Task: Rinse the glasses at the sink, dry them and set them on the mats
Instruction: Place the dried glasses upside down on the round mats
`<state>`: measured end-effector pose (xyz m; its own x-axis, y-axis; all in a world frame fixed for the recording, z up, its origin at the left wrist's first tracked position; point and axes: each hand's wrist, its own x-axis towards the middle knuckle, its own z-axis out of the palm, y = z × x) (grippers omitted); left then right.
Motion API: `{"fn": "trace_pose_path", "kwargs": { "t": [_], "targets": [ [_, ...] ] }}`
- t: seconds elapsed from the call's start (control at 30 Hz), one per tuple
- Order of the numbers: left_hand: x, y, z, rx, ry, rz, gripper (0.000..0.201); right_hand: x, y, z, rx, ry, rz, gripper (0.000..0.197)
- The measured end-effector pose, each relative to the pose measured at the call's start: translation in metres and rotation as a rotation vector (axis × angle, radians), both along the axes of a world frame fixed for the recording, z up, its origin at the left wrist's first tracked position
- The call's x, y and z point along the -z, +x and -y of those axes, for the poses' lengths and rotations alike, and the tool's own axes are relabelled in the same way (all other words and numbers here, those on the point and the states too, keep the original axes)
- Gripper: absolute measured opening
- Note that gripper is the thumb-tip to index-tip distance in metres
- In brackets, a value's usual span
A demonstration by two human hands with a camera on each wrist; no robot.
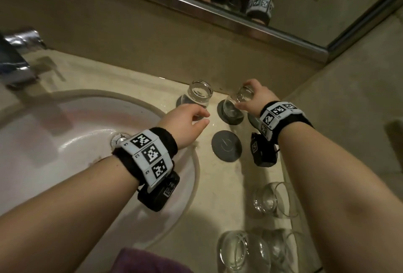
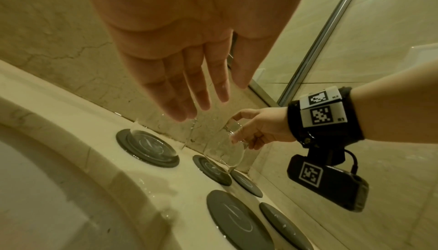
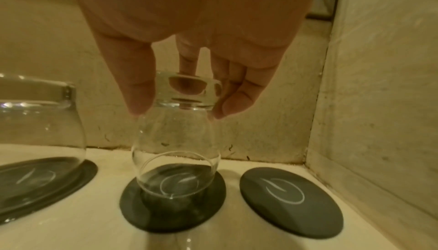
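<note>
My right hand [image 1: 244, 96] pinches the thick base of a clear glass [image 3: 175, 151], which is upside down. The glass is tilted, its rim low over a dark round mat [image 3: 173, 198] by the back wall. I cannot tell whether the rim touches the mat. A second glass [image 1: 200, 94] stands upside down on the mat [image 2: 147, 147] to its left. My left hand [image 1: 205, 118] hovers just in front of that glass, fingers straight and holding nothing. Two other mats [image 1: 226, 145] [image 3: 291, 201] are bare.
The white sink [image 1: 65, 142] and chrome tap [image 1: 15, 61] are on the left. Other glasses [image 1: 272, 198] [image 1: 239, 251] lie on the counter near me at the right. A purple cloth [image 1: 148, 261] sits at the front edge. The wall corner and mirror frame [image 1: 239, 26] close in the back right.
</note>
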<state>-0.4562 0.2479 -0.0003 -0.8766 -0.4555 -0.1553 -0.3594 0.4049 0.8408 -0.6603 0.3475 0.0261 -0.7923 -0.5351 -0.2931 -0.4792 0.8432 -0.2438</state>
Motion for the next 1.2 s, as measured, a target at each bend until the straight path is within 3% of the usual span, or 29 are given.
{"fn": "trace_pose_path", "kwargs": {
  "t": [0.63,0.83,1.0,1.2],
  "targets": [
    [0.014,0.005,0.004,-0.002,0.037,0.064,0.015,0.020,-0.008,0.008,-0.038,0.074,-0.023,0.067],
    [0.008,0.009,0.000,0.035,0.022,0.075,0.010,0.013,-0.003,0.005,-0.030,0.114,-0.026,0.086],
    [-0.004,0.015,-0.023,0.238,-0.023,0.131,0.006,-0.005,0.013,-0.010,-0.003,0.028,-0.049,0.083],
    [-0.019,0.019,-0.080,0.599,-0.141,0.315,0.042,-0.038,0.046,-0.043,-0.022,-0.011,-0.092,0.067]
  ]
}}
